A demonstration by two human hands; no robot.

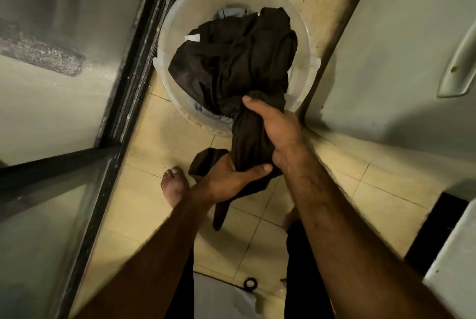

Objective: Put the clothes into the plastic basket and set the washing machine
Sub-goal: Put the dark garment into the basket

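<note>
Forearms reach down over the tiled floor [144,215]; fingers of the left hand [228,179] and right hand [279,135] clench a dark brown garment [231,66], its bulk lying in the clear plastic basket [170,17].

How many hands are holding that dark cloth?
2. The right hand grips the dark cloth by the plastic basket's near rim; the left hand holds its lower end, nearer the person.

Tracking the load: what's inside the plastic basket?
A dark brown garment, gripped by left hand and right hand, fills the plastic basket. Light grey cloth peeks beneath; anything deeper is covered.
</note>
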